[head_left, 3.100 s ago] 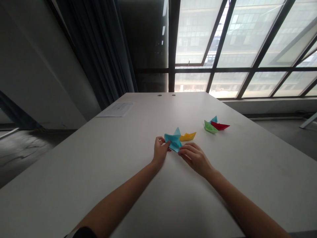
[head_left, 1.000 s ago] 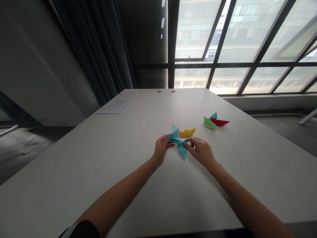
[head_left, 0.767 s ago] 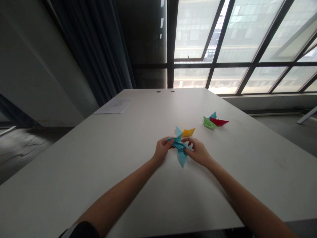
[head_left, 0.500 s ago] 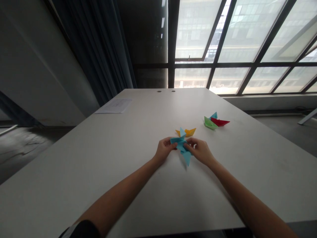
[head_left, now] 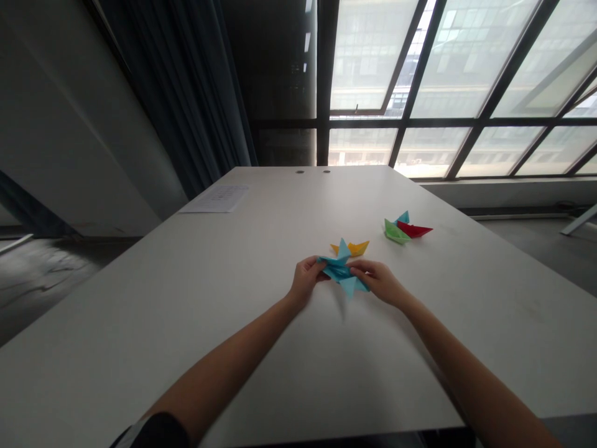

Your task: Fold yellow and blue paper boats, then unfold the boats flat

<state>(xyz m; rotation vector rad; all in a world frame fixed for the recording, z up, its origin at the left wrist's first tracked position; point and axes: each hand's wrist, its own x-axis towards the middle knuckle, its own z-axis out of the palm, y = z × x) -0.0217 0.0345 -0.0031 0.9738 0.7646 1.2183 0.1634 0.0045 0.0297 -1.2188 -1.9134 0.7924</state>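
Note:
A light-blue folded paper (head_left: 339,272), with pointed flaps at top and bottom, is held just above the table between both hands. My left hand (head_left: 306,278) pinches its left corner between thumb and fingers. At the opposite side, my right hand (head_left: 379,281) grips the lower right part, fingers closed. Right behind the blue paper lies a yellow paper boat (head_left: 358,249), partly covered by it.
On the white table (head_left: 280,218), a green paper boat (head_left: 396,232), a red paper boat (head_left: 415,230) and a blue paper piece (head_left: 403,218) sit together at the right. A printed sheet (head_left: 217,199) lies at the far left edge.
The blue paper has turned and opened wider between my hands, its lower point rising. My left hand has shifted slightly left. The boats have stayed put.

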